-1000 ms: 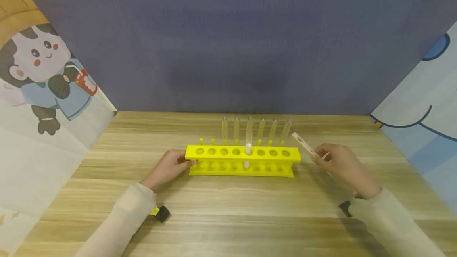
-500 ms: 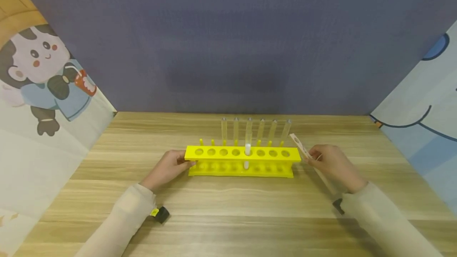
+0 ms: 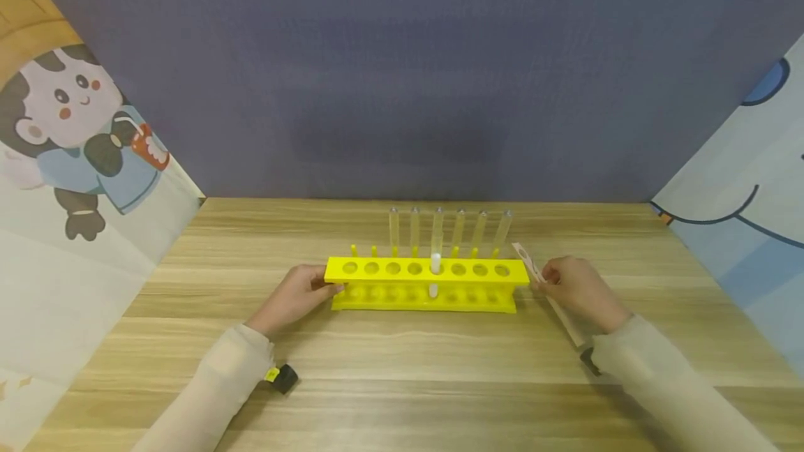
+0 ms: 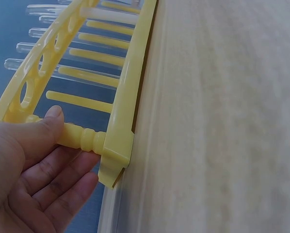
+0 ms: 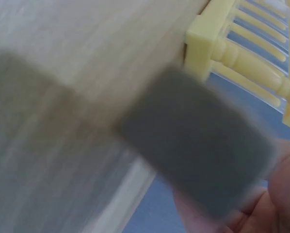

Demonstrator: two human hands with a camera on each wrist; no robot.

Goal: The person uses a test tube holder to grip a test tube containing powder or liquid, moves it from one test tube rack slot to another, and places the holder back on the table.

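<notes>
A yellow test tube rack (image 3: 427, 269) stands on the table. My left hand (image 3: 301, 293) holds its left end; in the left wrist view, thumb and fingers close around the ribbed end post (image 4: 77, 136). Beside the rack's right end, my right hand (image 3: 579, 290) pinches a wooden test tube holder (image 3: 526, 258), whose slotted tip points away and whose long handle (image 3: 568, 323) runs back under the wrist. A blurred dark block (image 5: 198, 141) covers much of the right wrist view. One tube with white in it (image 3: 435, 264) stands in a hole right of the rack's middle.
Several clear test tubes (image 3: 415, 225) sit upside down on pegs along the rack's back; two pegs (image 3: 354, 250) at the left are bare. The wooden tabletop (image 3: 402, 382) meets a dark blue panel (image 3: 402, 89) behind, with printed panels at both sides.
My right hand has moved left with the test tube holder, closer to the rack's right end, and the holder's tip has dropped a little. The left hand and rack stay in place.
</notes>
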